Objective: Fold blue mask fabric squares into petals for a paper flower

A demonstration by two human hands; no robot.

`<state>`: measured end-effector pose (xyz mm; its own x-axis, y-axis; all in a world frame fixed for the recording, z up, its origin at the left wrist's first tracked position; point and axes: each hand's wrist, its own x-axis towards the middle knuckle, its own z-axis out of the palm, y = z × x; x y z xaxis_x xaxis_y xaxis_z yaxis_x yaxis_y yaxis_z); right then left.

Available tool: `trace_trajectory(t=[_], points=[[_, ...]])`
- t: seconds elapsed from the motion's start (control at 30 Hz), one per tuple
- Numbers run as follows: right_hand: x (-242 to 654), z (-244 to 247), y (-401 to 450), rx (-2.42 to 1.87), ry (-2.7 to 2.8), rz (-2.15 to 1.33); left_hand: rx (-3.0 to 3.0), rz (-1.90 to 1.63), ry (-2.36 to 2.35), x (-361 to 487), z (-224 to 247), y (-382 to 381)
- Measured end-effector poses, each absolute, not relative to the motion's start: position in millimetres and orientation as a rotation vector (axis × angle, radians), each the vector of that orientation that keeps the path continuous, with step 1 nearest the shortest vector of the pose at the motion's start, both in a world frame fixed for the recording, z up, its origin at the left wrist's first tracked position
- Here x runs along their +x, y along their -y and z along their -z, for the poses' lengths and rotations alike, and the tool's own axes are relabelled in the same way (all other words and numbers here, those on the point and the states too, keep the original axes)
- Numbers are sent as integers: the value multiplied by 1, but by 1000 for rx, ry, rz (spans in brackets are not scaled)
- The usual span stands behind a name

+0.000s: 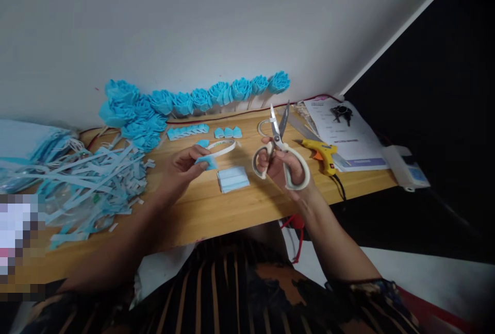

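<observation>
Between the thumb and fingers of my left hand is a small blue fabric piece. Just behind it lies a roll of white tape; whether my fingers touch it I cannot tell. My right hand has its fingers through the white handles of a pair of scissors, blades parted and pointing up, away from the fabric piece. On the table between my hands lies a stack of pale blue rectangles. Farther back are a row of folded blue pieces and a shorter row of folded pieces.
Blue fabric flowers line the wall. A heap of cut strips covers the left side, beside flat blue sheets. On the right are a yellow glue gun, printed papers, keys and a white box.
</observation>
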<state>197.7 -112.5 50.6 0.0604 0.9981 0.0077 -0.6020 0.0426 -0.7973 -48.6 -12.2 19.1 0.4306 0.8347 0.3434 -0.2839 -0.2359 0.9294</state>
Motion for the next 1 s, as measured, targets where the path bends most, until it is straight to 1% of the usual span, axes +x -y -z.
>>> trace_trajectory(t=[0.2, 0.43, 0.57, 0.8, 1.0], points=[[189, -48, 138, -585, 782, -1666, 1326, -1164, -509, -47, -18, 8], [161, -20, 153, -426, 825, -1901, 1213, -1164, -429, -43, -24, 10], [156, -16, 144, -453, 763, -1911, 1211, -1151, -403, -42, -25, 11], [151, -30, 137, -441, 627, -1870, 1253, -1133, -431, -42, -24, 12], [150, -32, 138, -516, 581, -1846, 1240, -1126, -387, -41, -24, 13]])
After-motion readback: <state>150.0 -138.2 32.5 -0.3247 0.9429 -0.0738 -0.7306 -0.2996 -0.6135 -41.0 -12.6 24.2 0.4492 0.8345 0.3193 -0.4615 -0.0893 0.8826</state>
